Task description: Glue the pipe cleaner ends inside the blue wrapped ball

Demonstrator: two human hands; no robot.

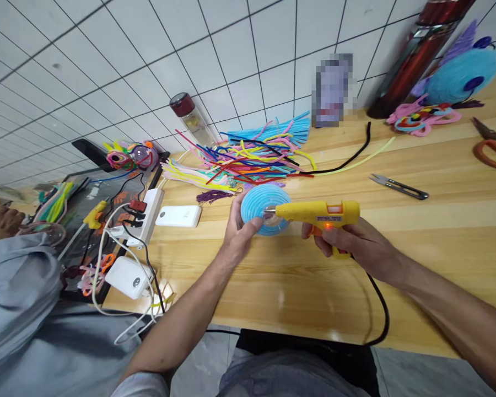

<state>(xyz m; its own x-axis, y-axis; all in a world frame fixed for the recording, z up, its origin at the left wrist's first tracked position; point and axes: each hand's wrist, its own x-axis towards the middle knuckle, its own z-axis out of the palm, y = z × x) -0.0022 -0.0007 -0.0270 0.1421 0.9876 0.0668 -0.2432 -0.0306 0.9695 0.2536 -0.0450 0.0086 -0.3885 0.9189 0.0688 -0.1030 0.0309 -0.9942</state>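
Observation:
My left hand [240, 227] grips a round light-blue disc of coiled pipe cleaner [261, 203] and holds it just above the wooden table [297, 275]. My right hand [351, 242] is closed round the handle of a yellow hot glue gun [320, 214], a finger on its trigger. The gun's metal nozzle touches the disc's face near its middle. A small red light glows on the gun's body. Its black cord [378, 309] runs back over the table's front edge.
A heap of coloured pipe cleaners [248, 157] lies behind the disc. Small snips [399, 187] and orange scissors [494, 149] lie at the right. A power strip [146, 215], white power banks [178, 216] and cables sit at the left. Another person's sleeve [16, 292] is at far left.

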